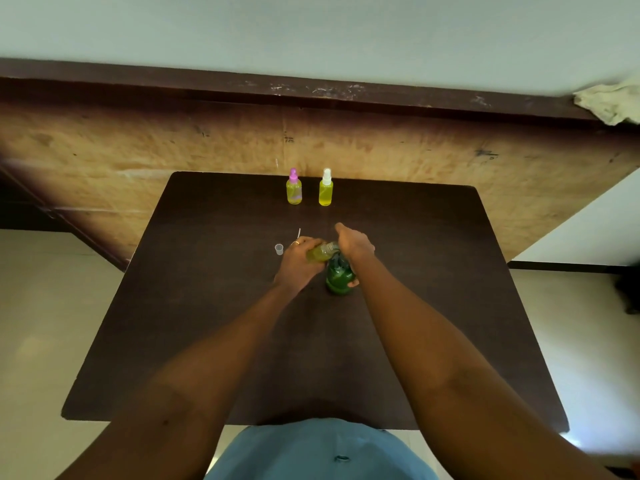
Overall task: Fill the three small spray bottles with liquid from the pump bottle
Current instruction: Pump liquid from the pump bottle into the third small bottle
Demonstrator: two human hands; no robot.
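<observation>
Filling of the third bottle. The left hand (298, 263) was closed around an uncapped spray bottle (320, 253), tilting it so that its open neck met the spout of the green pump bottle (339, 276); the tilt presumably brought the narrow mouth in line with the outlet so that liquid would not run onto the table (207, 306). The right hand (353, 244) lay over the pump head, apparently to press it, with fingertips showing low on the pump bottle's far side; how tightly it gripped could not be told. The pump bottle stood upright near the table's centre. A clear cap (278, 249) and a thin dip tube (299, 233) lay just left of the hands, probably set aside to free the neck. Two capped bottles, pink-topped (294, 192) and white-topped (326, 192), stood side by side at the far edge, both holding yellow liquid and apparently finished.
</observation>
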